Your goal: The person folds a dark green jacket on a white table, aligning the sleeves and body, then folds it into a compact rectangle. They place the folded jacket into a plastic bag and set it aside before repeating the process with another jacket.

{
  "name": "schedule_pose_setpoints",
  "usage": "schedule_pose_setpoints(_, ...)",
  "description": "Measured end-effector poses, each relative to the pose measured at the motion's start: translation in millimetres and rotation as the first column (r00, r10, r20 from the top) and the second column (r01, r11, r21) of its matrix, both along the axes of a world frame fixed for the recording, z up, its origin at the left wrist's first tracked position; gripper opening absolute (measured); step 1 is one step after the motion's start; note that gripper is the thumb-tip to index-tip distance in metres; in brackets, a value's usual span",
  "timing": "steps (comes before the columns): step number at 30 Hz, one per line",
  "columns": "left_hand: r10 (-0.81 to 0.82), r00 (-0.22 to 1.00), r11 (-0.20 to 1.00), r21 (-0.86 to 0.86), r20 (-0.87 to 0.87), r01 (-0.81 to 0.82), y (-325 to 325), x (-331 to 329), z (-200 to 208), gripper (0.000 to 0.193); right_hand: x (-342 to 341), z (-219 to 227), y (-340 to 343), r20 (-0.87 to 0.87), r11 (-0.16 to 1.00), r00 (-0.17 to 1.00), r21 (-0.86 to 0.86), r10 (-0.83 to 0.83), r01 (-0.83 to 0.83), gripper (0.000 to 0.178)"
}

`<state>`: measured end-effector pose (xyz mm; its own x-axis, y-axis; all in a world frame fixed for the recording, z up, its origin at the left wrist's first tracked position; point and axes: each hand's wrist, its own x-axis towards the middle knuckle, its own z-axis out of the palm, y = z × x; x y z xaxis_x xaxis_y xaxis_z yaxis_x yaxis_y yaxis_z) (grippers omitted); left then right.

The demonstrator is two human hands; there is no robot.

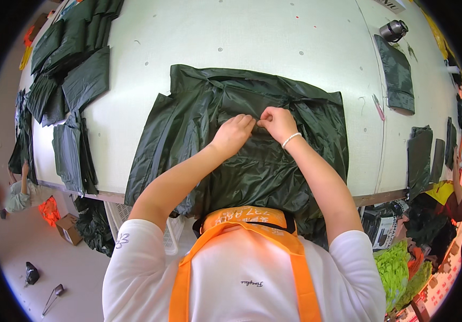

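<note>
A shiny dark green garment (188,129) is spread in front of me, wrinkled, with its near part hanging over the table edge against my orange apron (300,268). Both my hands meet over its upper middle. My left hand (234,133) is closed, its fingertips pinching the cloth. Close beside it, my right hand (278,124), with a white bracelet at the wrist, is curled with thumb and forefinger pressed together on the same cloth. The fingers hide whether anything small lies between them.
Folded dark green pieces (86,75) are piled on the white table (263,32) at the left. To the right lie a folded dark piece (397,80), a metal flask (393,30) and a small pink-handled tool (378,107). A person's hand (25,170) shows at far left.
</note>
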<state>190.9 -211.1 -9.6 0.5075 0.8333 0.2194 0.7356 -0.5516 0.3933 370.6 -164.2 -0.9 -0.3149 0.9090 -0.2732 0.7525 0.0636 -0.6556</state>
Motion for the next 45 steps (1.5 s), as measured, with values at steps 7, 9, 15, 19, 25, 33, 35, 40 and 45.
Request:
schedule_pose_setpoints(7,0.212,0.931,0.8,-0.6,0.299,0.011,53,-22,0,0.024,-4,2,-13,0.119,0.821,0.984,0.544,0.131,-0.175,0.018)
schedule_pose_setpoints(9,0.155,0.972,0.902,-0.426,0.176,-0.067,57,-14,4,0.035,-1,-7,4,0.092,0.909,0.99,0.394,0.107,-0.134,0.019)
schedule_pose_setpoints(15,0.076,0.996,0.994,-0.08,0.041,-0.073,47,1,-5,0.039,-12,-6,26,0.091,0.83,0.992,0.545,0.084,-0.12,0.015)
schedule_pose_setpoints(19,0.145,0.985,0.893,-0.442,0.095,-0.089,82,-11,0,0.038,-12,10,2,0.167,0.775,0.982,0.607,0.088,-0.173,0.022)
schedule_pose_setpoints(25,0.253,0.965,0.96,0.103,0.071,-0.259,120,0,31,0.022,-8,-12,16,0.149,0.767,0.986,0.622,0.08,-0.156,0.028)
schedule_pose_setpoints(33,0.105,0.991,0.974,0.209,-0.081,-0.086,151,-16,25,0.015,-5,1,55,0.236,0.826,0.952,0.484,0.196,-0.29,0.024)
schedule_pose_setpoints(35,0.015,0.993,0.965,0.262,-0.12,0.017,148,-26,20,0.014,-6,-2,85,0.246,0.917,0.96,0.337,0.134,-0.215,0.016)
schedule_pose_setpoints(40,0.029,0.974,0.956,0.291,-0.223,0.038,135,-27,26,0.034,-11,-5,120,0.219,0.964,0.975,0.263,-0.03,-0.029,0.022)
schedule_pose_setpoints(45,0.096,0.964,0.986,0.155,-0.25,-0.058,107,18,-6,0.056,-16,-4,130,0.307,0.907,0.952,0.405,-0.013,-0.118,0.026)
